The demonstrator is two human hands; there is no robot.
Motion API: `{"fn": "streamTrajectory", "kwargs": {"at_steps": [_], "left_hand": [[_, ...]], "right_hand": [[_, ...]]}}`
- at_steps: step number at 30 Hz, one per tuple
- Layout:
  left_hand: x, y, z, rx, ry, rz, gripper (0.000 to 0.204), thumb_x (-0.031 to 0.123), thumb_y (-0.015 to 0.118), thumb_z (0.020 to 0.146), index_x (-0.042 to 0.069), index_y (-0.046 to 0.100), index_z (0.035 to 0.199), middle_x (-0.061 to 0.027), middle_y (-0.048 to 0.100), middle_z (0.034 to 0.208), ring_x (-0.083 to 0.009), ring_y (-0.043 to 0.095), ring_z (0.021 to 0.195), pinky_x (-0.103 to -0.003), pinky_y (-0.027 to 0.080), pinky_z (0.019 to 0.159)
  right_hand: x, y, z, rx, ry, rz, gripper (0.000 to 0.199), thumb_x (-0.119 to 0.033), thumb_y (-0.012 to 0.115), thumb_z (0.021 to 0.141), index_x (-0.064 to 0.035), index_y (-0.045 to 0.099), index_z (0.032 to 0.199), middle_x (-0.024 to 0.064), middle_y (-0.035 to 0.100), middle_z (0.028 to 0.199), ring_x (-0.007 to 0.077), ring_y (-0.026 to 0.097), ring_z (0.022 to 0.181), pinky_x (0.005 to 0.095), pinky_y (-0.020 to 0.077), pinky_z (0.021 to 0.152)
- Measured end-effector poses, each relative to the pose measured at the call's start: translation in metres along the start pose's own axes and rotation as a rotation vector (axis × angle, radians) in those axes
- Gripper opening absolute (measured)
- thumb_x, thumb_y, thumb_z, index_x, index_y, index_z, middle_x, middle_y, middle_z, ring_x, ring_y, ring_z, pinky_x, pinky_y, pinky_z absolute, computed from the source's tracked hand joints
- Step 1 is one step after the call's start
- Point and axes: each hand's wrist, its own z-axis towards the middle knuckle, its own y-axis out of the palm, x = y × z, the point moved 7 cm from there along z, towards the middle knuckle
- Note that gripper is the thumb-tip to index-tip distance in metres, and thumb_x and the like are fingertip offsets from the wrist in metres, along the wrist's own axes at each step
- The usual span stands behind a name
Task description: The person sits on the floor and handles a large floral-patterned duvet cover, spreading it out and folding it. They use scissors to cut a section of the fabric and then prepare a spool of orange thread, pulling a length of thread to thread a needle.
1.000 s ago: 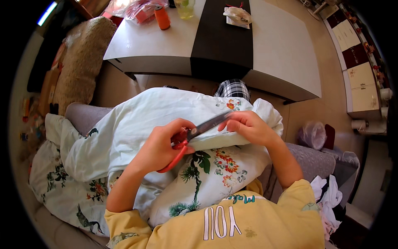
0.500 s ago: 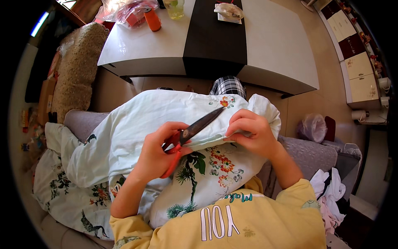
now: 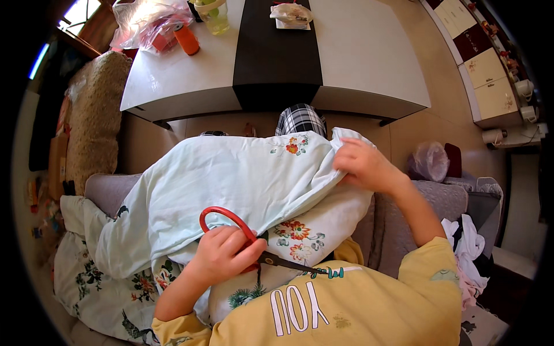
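A pair of scissors (image 3: 283, 262) with red handles and dark blades is in my left hand (image 3: 222, 252). My fingers wrap round the handles, one red loop stands up above the hand, and the blades point right, close to my yellow shirt (image 3: 369, 294). Over my lap spreads a pale, flower-printed cloth (image 3: 208, 167), like bedding. Its folded edge at the upper right is gripped by my right hand (image 3: 359, 161), with the fingers bent over it. The thumb of that hand is partly hidden.
A white table (image 3: 375, 52) with a black middle strip stands ahead. On it are an orange can (image 3: 186, 39), a cup of yellowish liquid (image 3: 213, 17) and plastic bags (image 3: 144, 26). Clothes (image 3: 467, 245) lie on the grey sofa (image 3: 427, 213) at my right.
My left hand has lowered and turned the scissors, so the blades swung from up-right to right and slightly down. My right hand has moved up and right along the cloth edge.
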Motion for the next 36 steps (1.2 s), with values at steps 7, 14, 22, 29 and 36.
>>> {"fn": "streamTrajectory", "kwargs": {"at_steps": [7,14,22,29,36], "left_hand": [[-0.035,-0.007,-0.011,0.198,-0.351,-0.117,0.037,-0.003,0.061,0.049,0.008,0.058,0.084,-0.005,0.044,0.062,-0.0219,0.045,0.052,-0.031,0.037,0.047],[-0.058,0.022,-0.014,0.003,-0.749,-0.547,0.033,-0.009,0.065,0.063,0.001,0.053,0.092,-0.0058,0.055,0.069,-0.0142,0.053,0.064,-0.025,0.043,0.06],[-0.077,0.037,-0.022,-0.052,-0.953,-0.916,0.03,-0.003,0.067,0.072,0.002,0.051,0.097,-0.0003,0.056,0.072,-0.0049,0.051,0.065,-0.019,0.041,0.06],[-0.08,0.035,-0.023,-0.029,-1.04,-0.986,0.031,-0.002,0.069,0.07,0.003,0.052,0.096,-0.001,0.057,0.072,-0.0056,0.051,0.066,-0.02,0.041,0.061],[-0.076,0.037,-0.024,-0.04,-1.019,-0.891,0.031,-0.002,0.069,0.071,0.003,0.051,0.097,0.0,0.056,0.071,-0.0043,0.05,0.065,-0.019,0.041,0.061]], "right_hand": [[-0.003,-0.031,-0.026,0.225,0.109,-0.103,0.027,0.002,0.063,0.055,-0.0073,0.048,0.075,0.0077,0.048,0.069,0.0291,0.051,0.063,0.0352,0.0406,0.052],[0.037,0.006,-0.053,-0.085,0.422,-0.193,0.024,-0.014,0.071,0.062,-0.0085,0.056,0.08,0.0043,0.057,0.079,0.0245,0.052,0.086,0.0366,0.0404,0.076],[-0.014,-0.008,0.004,-0.039,0.146,0.181,0.036,-0.02,0.074,0.066,-0.0083,0.06,0.097,0.0081,0.057,0.096,0.0255,0.052,0.095,0.0357,0.0414,0.084],[-0.018,0.009,0.026,0.013,0.101,0.293,0.018,-0.009,0.068,0.069,-0.0061,0.055,0.081,0.006,0.053,0.082,0.0258,0.052,0.08,0.0356,0.044,0.069],[-0.013,-0.001,0.008,0.175,0.028,0.166,0.022,-0.006,0.071,0.065,-0.0064,0.054,0.078,0.0059,0.051,0.079,0.026,0.051,0.078,0.035,0.0434,0.069]]}}
